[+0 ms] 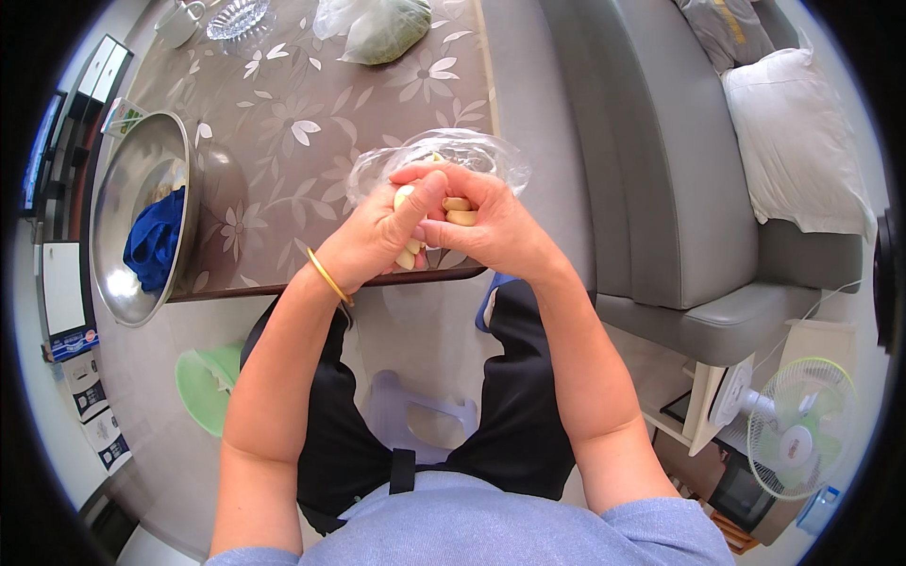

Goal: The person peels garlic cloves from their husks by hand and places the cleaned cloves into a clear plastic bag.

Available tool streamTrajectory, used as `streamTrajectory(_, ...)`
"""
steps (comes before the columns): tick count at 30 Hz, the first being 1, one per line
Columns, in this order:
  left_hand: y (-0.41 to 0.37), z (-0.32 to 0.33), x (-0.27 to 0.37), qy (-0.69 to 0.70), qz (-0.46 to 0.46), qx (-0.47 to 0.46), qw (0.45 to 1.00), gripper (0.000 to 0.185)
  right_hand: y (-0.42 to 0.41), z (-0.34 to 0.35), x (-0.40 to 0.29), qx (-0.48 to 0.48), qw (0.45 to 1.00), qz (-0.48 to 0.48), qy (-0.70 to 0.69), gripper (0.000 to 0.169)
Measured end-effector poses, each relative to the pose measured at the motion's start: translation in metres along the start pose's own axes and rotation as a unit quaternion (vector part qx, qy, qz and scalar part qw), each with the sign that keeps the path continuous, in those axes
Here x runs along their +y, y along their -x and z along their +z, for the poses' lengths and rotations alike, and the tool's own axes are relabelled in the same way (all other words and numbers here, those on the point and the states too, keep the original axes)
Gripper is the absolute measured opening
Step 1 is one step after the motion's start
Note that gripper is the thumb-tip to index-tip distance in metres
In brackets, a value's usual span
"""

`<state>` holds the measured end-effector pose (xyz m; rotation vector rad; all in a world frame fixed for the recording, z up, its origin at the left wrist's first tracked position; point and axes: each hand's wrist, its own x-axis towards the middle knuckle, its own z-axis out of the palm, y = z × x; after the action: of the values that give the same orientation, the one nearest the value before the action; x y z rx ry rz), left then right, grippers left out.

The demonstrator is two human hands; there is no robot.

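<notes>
Several pale garlic cloves (461, 211) are gathered in my two hands, held together just above the near edge of the table. My left hand (386, 226) is cupped around some cloves, with one showing by the thumb and others below it. My right hand (488, 219) curls its fingers around more cloves, thumb towards the left hand. Behind and under the hands lies a clear plastic bag (506, 159) with its mouth spread; a clove shows just above my fingers. The palms and some of the cloves are hidden.
A steel basin (185, 233) with a blue cloth (156, 237) stands at the table's left edge. On the flower-patterned table (283, 177) are a tied bag of green contents (389, 32), a glass dish (237, 18) and a white cup (178, 25). A grey sofa (637, 141) borders the right side; a green bin (205, 385) is below.
</notes>
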<state>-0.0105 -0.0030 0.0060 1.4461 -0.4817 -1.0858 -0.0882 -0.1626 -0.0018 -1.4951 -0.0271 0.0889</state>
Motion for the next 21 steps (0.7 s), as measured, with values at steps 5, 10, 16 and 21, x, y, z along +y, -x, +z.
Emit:
streamTrajectory(5, 0.001, 0.0, -0.003, 0.009, -0.014, 0.019, 1.0, 0.066, -0.008, 0.001, 0.007, 0.028, 0.999, -0.001, -0.034, 0.032)
streamTrajectory(10, 0.003, -0.001, 0.001, 0.113, 0.028, 0.011, 0.993, 0.067, -0.009, -0.002, -0.004, 0.049, 0.99, -0.006, -0.133, 0.022)
streamTrajectory(16, 0.005, -0.008, 0.007, 0.242, 0.055, -0.005, 0.969, 0.037, -0.01, -0.008, -0.011, -0.022, 0.944, -0.037, -0.326, 0.03)
streamTrajectory(21, 0.003, -0.012, 0.006, 0.324, 0.08, -0.021, 0.943, 0.025, -0.014, -0.012, 0.002, -0.013, 0.892, -0.044, -0.45, 0.028)
